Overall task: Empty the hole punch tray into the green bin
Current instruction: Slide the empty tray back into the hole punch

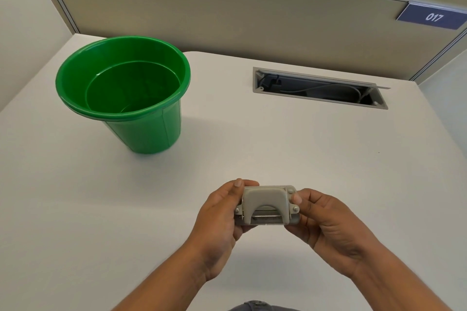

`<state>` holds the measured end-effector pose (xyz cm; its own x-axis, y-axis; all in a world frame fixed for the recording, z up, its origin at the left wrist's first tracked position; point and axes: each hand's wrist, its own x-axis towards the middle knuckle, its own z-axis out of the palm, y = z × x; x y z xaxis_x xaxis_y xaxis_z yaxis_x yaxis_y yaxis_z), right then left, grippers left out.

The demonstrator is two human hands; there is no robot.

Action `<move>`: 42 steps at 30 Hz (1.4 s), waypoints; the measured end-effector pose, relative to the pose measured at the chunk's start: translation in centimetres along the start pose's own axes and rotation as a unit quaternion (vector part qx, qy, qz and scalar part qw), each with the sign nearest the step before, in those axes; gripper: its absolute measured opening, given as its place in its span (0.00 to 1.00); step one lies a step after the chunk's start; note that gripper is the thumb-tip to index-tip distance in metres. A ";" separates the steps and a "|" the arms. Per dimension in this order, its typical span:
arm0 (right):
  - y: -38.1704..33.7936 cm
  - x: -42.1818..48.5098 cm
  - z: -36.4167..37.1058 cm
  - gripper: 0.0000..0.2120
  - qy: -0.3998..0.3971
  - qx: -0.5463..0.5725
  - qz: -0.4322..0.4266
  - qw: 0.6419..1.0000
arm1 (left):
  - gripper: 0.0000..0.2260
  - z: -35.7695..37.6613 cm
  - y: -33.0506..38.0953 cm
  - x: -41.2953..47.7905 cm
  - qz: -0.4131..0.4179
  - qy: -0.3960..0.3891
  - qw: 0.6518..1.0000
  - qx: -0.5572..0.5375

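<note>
A grey hole punch [267, 203] is held between both hands just above the white desk [252, 146], near its front edge. My left hand [219, 219] grips its left end, thumb on top. My right hand [326, 225] grips its right end, thumb by the hinge bolts. The punch's underside and tray are hidden from view. The green bin [121, 93] stands upright on the desk at the far left, open and looking empty inside, well away from both hands.
A grey cable slot [321, 87] with its flap raised is cut into the desk at the back right. A beige partition wall [227, 15] runs along the back, with a blue sign reading 017 [433, 17] at the right.
</note>
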<state>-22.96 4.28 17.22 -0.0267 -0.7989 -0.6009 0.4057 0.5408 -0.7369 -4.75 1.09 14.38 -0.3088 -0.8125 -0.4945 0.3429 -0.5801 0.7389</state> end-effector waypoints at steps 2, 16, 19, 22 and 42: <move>-0.3 0.1 0.1 0.15 0.007 -0.004 -0.009 1.000 | 0.14 0.0 0.3 0.1 0.002 -0.018 1.000 0.000; -0.4 0.7 -0.4 0.15 0.035 -0.101 -0.007 0.994 | 0.11 -0.1 0.8 0.8 -0.025 -0.033 0.998 0.038; 0.0 0.8 -0.5 0.15 0.044 -0.074 -0.005 0.996 | 0.13 -0.1 0.8 1.0 -0.027 -0.037 0.997 0.065; 0.5 0.7 -0.6 0.12 0.042 -0.049 -0.007 0.998 | 0.13 -0.5 1.0 1.1 -0.032 -0.043 0.997 0.053; 1.7 0.4 -1.1 0.14 0.057 -0.103 -0.019 0.993 | 0.12 -0.6 -0.2 1.4 -0.046 -0.013 0.999 -0.010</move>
<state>-23.31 5.20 15.36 -0.1456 -0.7913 -0.5939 0.2075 0.5625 -0.8003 -4.69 0.02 13.20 -0.3633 -0.7539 -0.5474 0.3291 -0.6535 0.6816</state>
